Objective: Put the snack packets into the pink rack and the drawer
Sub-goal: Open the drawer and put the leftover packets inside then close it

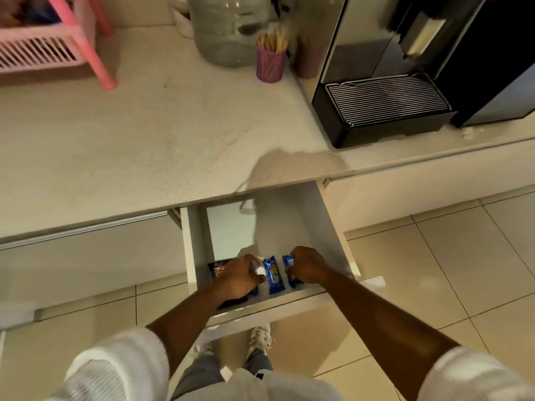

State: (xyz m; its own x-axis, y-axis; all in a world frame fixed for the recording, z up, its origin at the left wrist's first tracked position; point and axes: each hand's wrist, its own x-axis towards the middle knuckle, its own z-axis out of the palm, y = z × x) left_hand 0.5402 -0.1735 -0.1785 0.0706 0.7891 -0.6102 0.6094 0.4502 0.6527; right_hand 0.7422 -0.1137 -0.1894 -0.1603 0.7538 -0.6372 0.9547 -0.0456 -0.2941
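Note:
The white drawer (333,227) stands pulled open under the counter. Both my hands are inside its front end. My left hand (238,277) curls round a blue snack packet (254,289) that is mostly hidden under it, with a dark packet (217,269) at its left. A second blue packet (273,274) lies free between my hands. My right hand (307,264) grips a third blue packet (291,270) by its right side. The pink rack (72,33) stands at the counter's far left; its contents are blurred.
On the counter stand a large clear water bottle (228,27), a purple cup of wooden sticks (270,59) and a black coffee machine (405,82) at the right. The back of the drawer is bare. My feet (260,337) are on the tiled floor below.

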